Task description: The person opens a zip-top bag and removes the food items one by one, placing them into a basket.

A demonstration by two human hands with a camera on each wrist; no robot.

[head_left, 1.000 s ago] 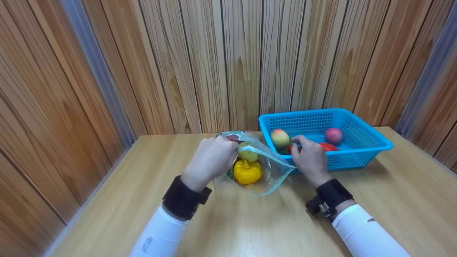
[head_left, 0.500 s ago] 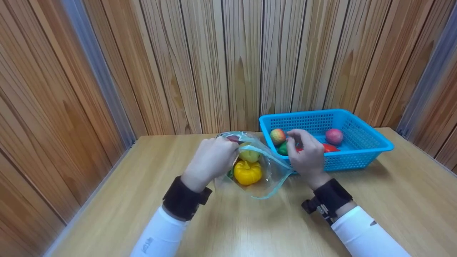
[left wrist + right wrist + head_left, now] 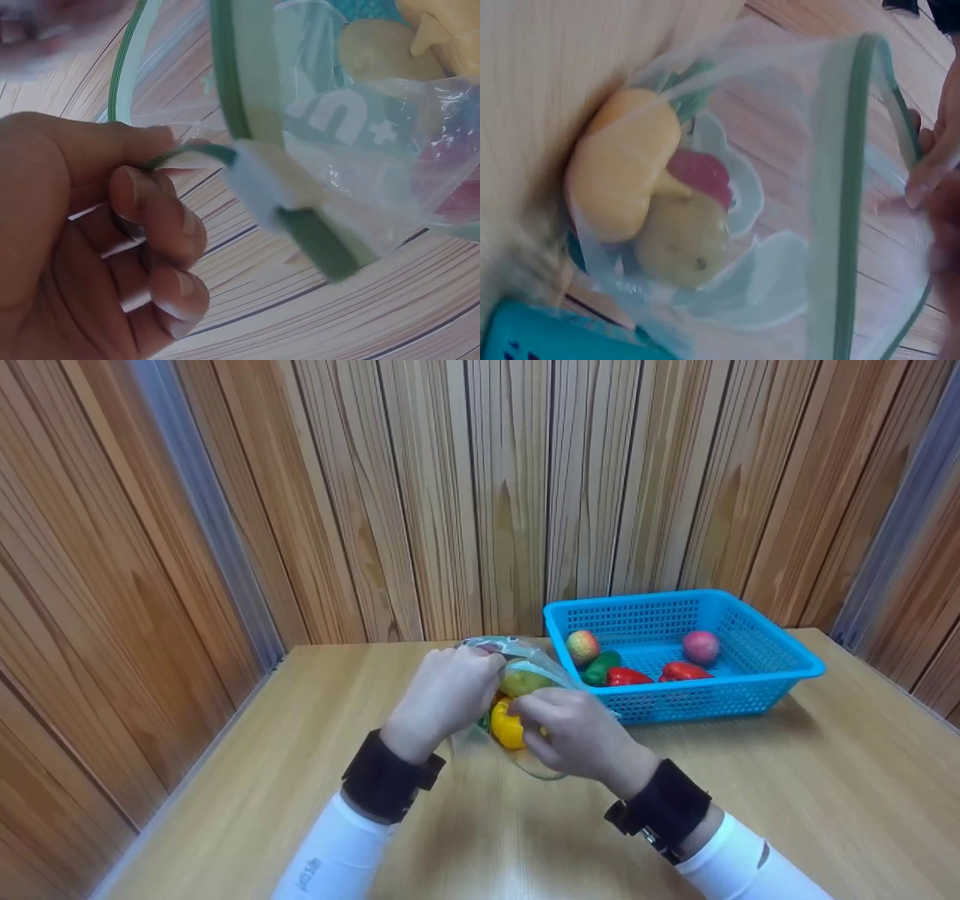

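My left hand (image 3: 454,690) pinches the green zip strip (image 3: 236,82) at the mouth of a clear zip bag (image 3: 780,150); a whitish slider (image 3: 262,180) sits on the strip near the fingertips. Inside the bag are a yellow pumpkin (image 3: 507,726), a yellow-green round fruit (image 3: 521,682) and a pink item (image 3: 701,176). A dark green piece (image 3: 694,86) shows beside the pumpkin. With fingers bent, my right hand (image 3: 577,735) is in front of the bag's opening, overlapping the pumpkin in the head view. It is blurred in both wrist views, and I cannot tell whether it grips the bag edge.
A blue perforated basket (image 3: 780,660) stands right behind the bag. In it are a red-yellow apple (image 3: 583,647), a green pepper (image 3: 601,668), two red peppers (image 3: 685,671) and a pink round fruit (image 3: 700,647). Wood-panelled walls (image 3: 420,495) enclose the wooden table (image 3: 480,840).
My right hand has moved left and slightly down from the basket's front edge to the bag's mouth, uncovering the peppers. My left hand keeps its hold on the bag.
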